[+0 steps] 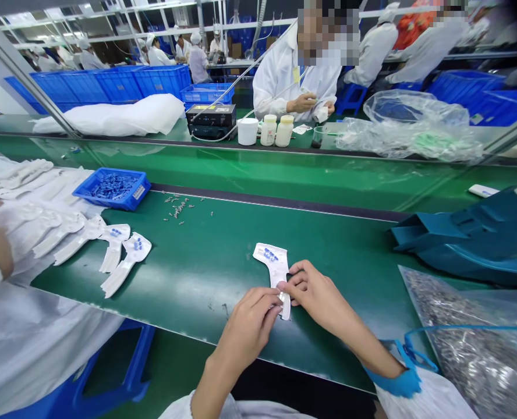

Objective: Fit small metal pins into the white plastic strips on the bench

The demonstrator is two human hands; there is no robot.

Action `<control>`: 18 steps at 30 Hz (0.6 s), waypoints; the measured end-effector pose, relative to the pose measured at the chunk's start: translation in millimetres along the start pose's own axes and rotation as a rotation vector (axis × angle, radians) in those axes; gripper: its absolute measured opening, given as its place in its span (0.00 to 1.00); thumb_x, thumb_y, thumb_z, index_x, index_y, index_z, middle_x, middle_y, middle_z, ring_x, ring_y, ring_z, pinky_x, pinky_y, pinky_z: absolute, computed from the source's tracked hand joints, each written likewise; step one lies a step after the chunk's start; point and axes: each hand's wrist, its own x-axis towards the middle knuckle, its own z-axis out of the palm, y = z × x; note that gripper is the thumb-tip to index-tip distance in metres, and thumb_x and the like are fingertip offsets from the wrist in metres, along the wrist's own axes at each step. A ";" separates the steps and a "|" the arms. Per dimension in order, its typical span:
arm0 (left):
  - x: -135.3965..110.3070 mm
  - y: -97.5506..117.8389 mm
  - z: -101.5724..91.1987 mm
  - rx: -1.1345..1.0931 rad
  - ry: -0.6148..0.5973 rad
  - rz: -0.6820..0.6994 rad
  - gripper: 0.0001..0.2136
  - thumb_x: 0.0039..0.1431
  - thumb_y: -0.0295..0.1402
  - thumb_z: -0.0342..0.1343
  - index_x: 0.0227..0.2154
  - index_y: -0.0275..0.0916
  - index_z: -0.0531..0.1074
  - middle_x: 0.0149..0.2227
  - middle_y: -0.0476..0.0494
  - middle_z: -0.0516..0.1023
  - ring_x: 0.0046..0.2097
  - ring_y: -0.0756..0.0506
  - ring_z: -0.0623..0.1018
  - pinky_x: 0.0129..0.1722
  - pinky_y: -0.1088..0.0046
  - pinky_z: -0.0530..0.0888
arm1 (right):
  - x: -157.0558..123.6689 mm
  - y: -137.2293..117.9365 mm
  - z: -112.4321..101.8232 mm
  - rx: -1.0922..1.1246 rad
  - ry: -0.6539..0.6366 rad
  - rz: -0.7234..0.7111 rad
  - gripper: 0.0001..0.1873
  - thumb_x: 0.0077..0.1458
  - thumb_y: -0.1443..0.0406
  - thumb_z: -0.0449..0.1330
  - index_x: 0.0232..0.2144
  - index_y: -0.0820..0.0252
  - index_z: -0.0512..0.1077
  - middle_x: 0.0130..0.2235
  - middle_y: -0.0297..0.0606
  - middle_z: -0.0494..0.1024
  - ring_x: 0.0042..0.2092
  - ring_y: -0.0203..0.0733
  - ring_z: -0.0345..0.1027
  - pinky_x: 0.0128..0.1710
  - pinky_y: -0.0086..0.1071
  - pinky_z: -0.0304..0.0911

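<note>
**Position of the work.** The white shell (271,259) lies flat on the green belt (206,262), directly in front of the person. Its wide end points away from them and its narrow handle end points toward them. Small blue inserts (269,254) sit in the wide end.

**Hands.** The left hand (247,326) pinches the tip of the handle between thumb and fingertips. The right hand (317,294) has its fingers curled, with the fingertips pressing on the same handle end from the other side. Both hands grip the shell and neither is free. What they pinch there is too small to tell.

**Progress, as judged from the layout.**
- Done: three shells (125,256) lie side by side on the belt to the left, each already carrying blue inserts.
- In hand: one shell, with its inserts in place and handling confined to the handle end.
- Left: a heap of bare shells (27,192) at far left shows no blue, so most of the batch appears untouched.

**Supplies.** A blue tray (110,189) of blue inserts stands behind the three shells. Loose metal bits (177,208) are scattered just beside it. A clear bag of metal parts (472,337) lies near the right hand, with a stack of teal housings (472,238) behind it.
</note>
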 end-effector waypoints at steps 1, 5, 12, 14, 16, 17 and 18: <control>-0.1 -0.3 0.0 -0.008 0.008 -0.006 0.08 0.68 0.27 0.49 0.45 0.43 0.71 0.50 0.45 0.76 0.50 0.45 0.76 0.50 0.67 0.74 | -0.2 -1.8 0.7 0.103 -0.015 0.033 0.20 0.56 0.52 0.62 0.43 0.55 0.63 0.33 0.35 0.78 0.34 0.43 0.76 0.35 0.35 0.72; -2.1 -1.1 0.6 -0.030 0.024 -0.022 0.09 0.69 0.26 0.48 0.44 0.44 0.71 0.53 0.45 0.74 0.50 0.46 0.77 0.51 0.68 0.74 | -4.5 -12.7 2.3 0.388 -0.108 0.113 0.25 0.49 0.49 0.65 0.42 0.59 0.70 0.35 0.38 0.78 0.40 0.46 0.76 0.42 0.39 0.73; -2.9 -0.8 0.7 -0.030 0.041 -0.025 0.09 0.69 0.27 0.48 0.44 0.43 0.71 0.53 0.44 0.74 0.53 0.46 0.76 0.52 0.67 0.74 | -4.3 -4.5 4.1 0.344 -0.227 0.029 0.20 0.53 0.52 0.64 0.39 0.61 0.75 0.33 0.38 0.78 0.37 0.43 0.74 0.44 0.38 0.70; -2.3 -0.4 0.4 -0.024 0.043 -0.019 0.08 0.69 0.27 0.49 0.45 0.43 0.71 0.53 0.44 0.74 0.52 0.46 0.76 0.52 0.67 0.75 | -3.3 -1.8 4.8 0.296 -0.210 -0.005 0.18 0.55 0.52 0.63 0.38 0.62 0.74 0.31 0.37 0.77 0.35 0.42 0.72 0.41 0.36 0.70; -1.9 0.0 0.3 -0.021 0.048 -0.010 0.08 0.68 0.27 0.49 0.45 0.43 0.71 0.52 0.44 0.75 0.52 0.46 0.77 0.52 0.68 0.75 | -3.8 -3.2 4.7 0.278 -0.209 -0.028 0.17 0.56 0.52 0.62 0.36 0.62 0.74 0.30 0.35 0.75 0.33 0.40 0.71 0.39 0.34 0.69; -1.9 0.1 0.2 -0.023 0.050 -0.007 0.08 0.68 0.27 0.49 0.45 0.42 0.71 0.52 0.44 0.75 0.51 0.46 0.77 0.52 0.68 0.75 | -4.7 -5.2 4.2 0.286 -0.216 -0.028 0.18 0.55 0.52 0.63 0.35 0.61 0.73 0.29 0.34 0.75 0.33 0.39 0.70 0.38 0.34 0.69; -1.9 0.1 0.2 -0.027 0.052 -0.008 0.08 0.68 0.27 0.49 0.45 0.42 0.71 0.52 0.44 0.75 0.51 0.46 0.77 0.51 0.68 0.75 | -5.9 -7.6 3.4 0.307 -0.230 -0.019 0.18 0.55 0.51 0.63 0.34 0.61 0.73 0.29 0.33 0.75 0.33 0.39 0.70 0.39 0.34 0.69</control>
